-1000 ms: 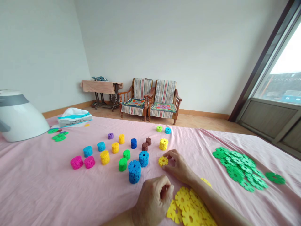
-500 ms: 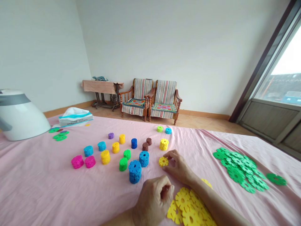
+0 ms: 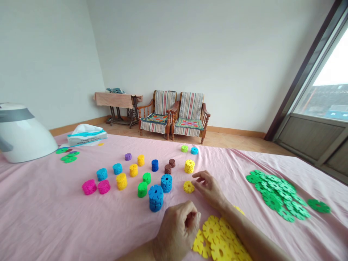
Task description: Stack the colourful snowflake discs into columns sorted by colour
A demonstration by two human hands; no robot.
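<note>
A yellow plastic snowflake disc [image 3: 188, 187] lies flat on a pink cloth [image 3: 54, 206], right of center in the frame, with the person's right hand [image 3: 208, 188] just beside it. The hand is open and empty, its relaxed, slightly spread fingers [image 3: 198, 175] hovering near the disc without touching it. The left hand [image 3: 178, 228] sits lower in the frame, curled into a loose fist beside a tall blue stack of discs [image 3: 156, 198]; whether it holds anything cannot be told, as the fingers hide the palm. A shorter blue stack [image 3: 166, 183] stands just behind the tall one, and a yellow stack [image 3: 189, 166] stands beyond the lone disc. More short stacks in green, yellow, blue, magenta [image 3: 89, 187], brown [image 3: 168, 169] and purple [image 3: 128, 156] are spread across the middle of the cloth. Loose yellow discs [image 3: 217, 235] overlap at the bottom of the frame beneath the right forearm, and a heap of green discs [image 3: 277, 195] lies at right. At upper left are a white appliance [image 3: 24, 134] and a tissue packet [image 3: 86, 137]. Two striped wooden armchairs [image 3: 187, 112] stand against the far wall, beside a cloth-covered treadle table [image 3: 115, 100], with a large window [image 3: 326, 98] at upper right.
</note>
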